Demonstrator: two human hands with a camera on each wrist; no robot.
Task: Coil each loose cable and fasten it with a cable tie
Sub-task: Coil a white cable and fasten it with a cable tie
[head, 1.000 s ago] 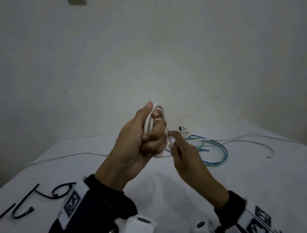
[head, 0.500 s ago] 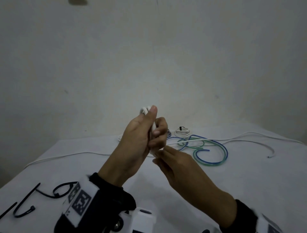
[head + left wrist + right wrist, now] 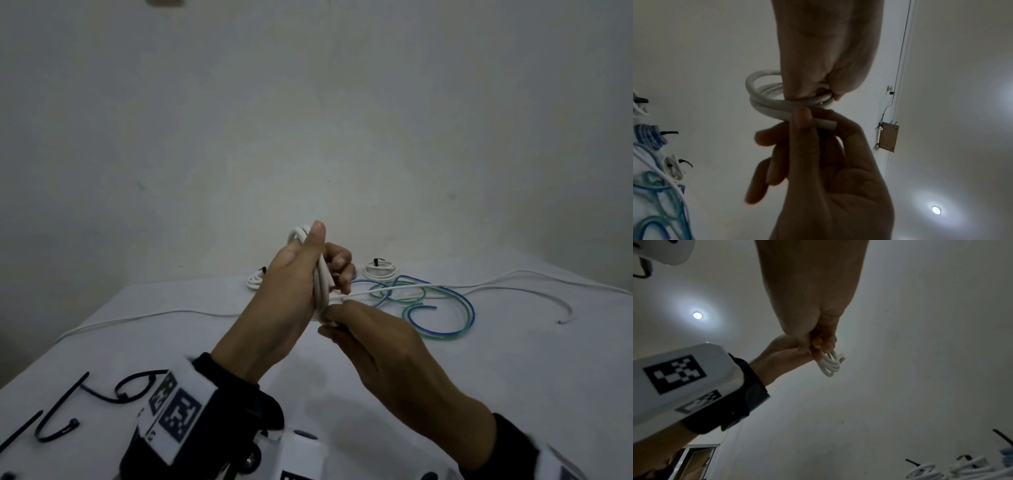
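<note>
Loose ties [image 3: 61,407] left of hands [image 3: 291,294]

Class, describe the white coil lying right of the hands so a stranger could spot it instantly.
Start at the white table and go to its far edge. Right of the raised left hand lies a small white coiled cable. Unlike the loose blue-green cable, it is wound tight and tied black.

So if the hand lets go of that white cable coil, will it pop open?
Probably. The white cable coil looks springy: its loops stay round only in the left hand. Its cut end, pinched by the right hand, sticks out straight, so it seems fairly stiff.
</note>
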